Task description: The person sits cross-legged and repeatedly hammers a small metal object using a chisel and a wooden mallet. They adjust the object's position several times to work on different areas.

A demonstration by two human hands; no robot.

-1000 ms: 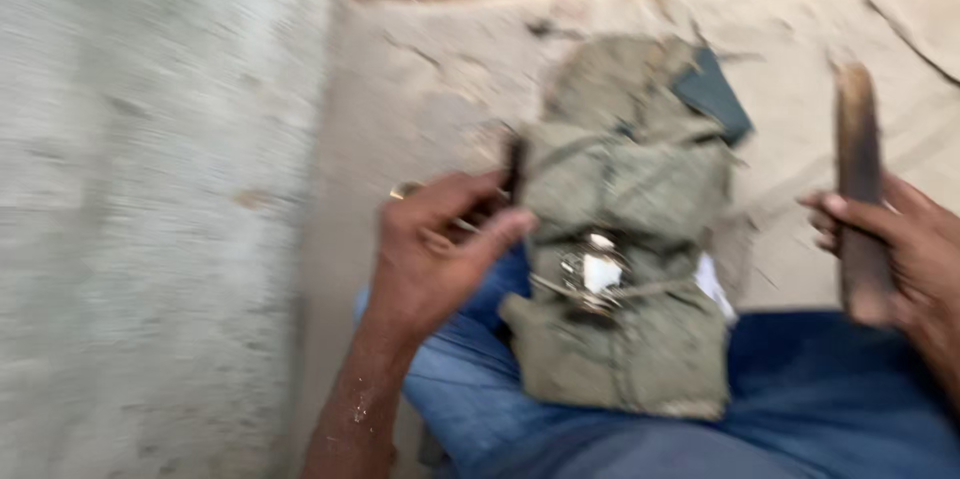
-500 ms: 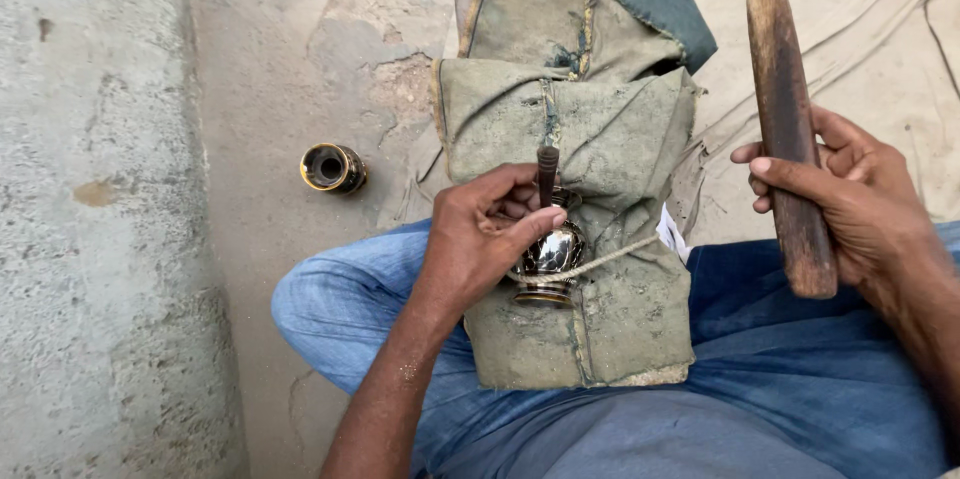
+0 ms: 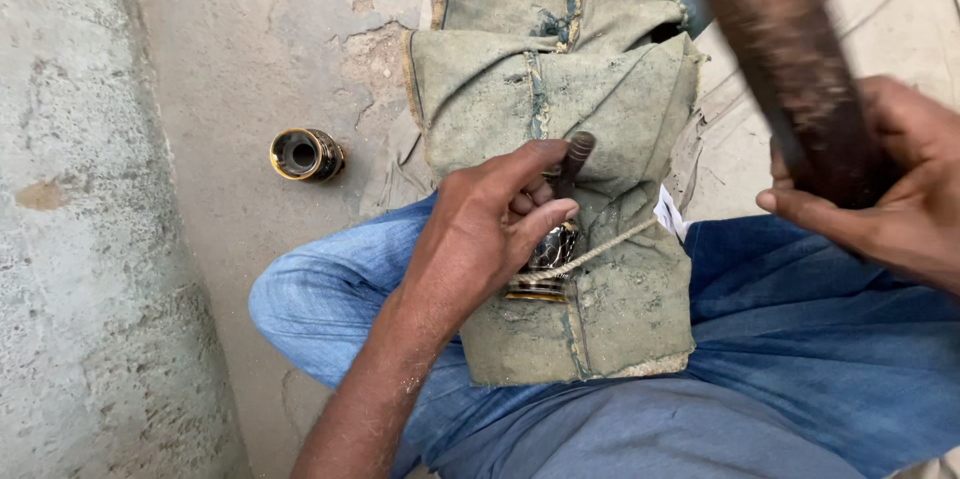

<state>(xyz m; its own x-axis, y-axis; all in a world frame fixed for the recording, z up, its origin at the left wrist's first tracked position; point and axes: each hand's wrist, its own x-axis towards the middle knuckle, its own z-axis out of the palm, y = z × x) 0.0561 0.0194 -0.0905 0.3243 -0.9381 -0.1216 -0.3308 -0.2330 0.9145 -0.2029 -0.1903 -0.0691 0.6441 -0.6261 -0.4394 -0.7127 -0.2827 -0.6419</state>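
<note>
Olive-green folded cloth pad point(image 3: 600, 89) rests across the person's lap, over blue trousers point(image 3: 800, 339). The left hand point(image 3: 480, 239) is closed around a thin dark tool point(image 3: 572, 161), pinched between thumb and fingers and held upright against a shiny metal piece point(image 3: 548, 257) bound to the pad by a cord point(image 3: 610, 247). The right hand point(image 3: 890, 189) is wrapped tight around a dark wooden bat point(image 3: 790, 59), raised and motion-blurred; its far end is probably out of frame. A small brass ring piece point(image 3: 303, 154) lies on the ground, well apart to the left.

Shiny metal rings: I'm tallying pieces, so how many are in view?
2. One metal ring lies on the ground left of the cloth pad; another sits on the pad under the left hand. More may be hidden.
</note>
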